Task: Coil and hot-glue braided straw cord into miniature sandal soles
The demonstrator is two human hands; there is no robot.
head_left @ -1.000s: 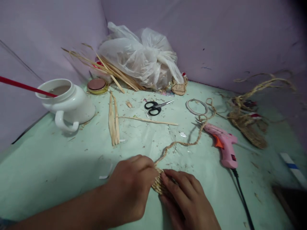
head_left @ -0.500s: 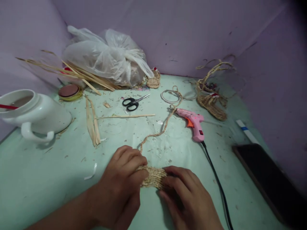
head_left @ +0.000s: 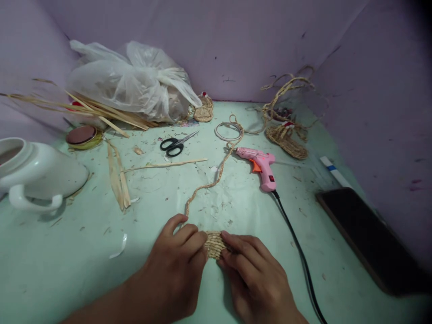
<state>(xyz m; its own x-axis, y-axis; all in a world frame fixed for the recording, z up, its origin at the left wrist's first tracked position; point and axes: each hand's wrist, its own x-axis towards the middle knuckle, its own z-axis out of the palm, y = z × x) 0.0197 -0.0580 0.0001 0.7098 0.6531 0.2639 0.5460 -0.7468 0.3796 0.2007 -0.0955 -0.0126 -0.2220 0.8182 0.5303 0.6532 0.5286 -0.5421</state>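
Note:
Between my two hands is a small piece of coiled, braided straw [head_left: 215, 245], its rows lying side by side. My left hand [head_left: 178, 261] is closed on its left end, with the thumb hidden from view. Gripping the right end, my right hand [head_left: 254, 270] has its fingers bent over the edge. A braided straw cord [head_left: 205, 185] runs from beneath my left index finger up the table toward a pink glue gun [head_left: 258, 164]. How the cord joins the woven piece is hidden by my left hand.
Black-handled scissors [head_left: 175, 146], straw strips [head_left: 118, 177] and a wire ring [head_left: 221, 131] lie beyond my hands. At left is a white jug [head_left: 43, 168]; at right, a dark phone [head_left: 367, 238] and the black cable [head_left: 297, 247]. Behind are a plastic bag [head_left: 131, 81] and a woven slipper [head_left: 286, 139].
The view has shifted, so table things appear farther left. My hands have come closer together on the woven piece, and less of it shows. My left index finger has lifted toward the cord.

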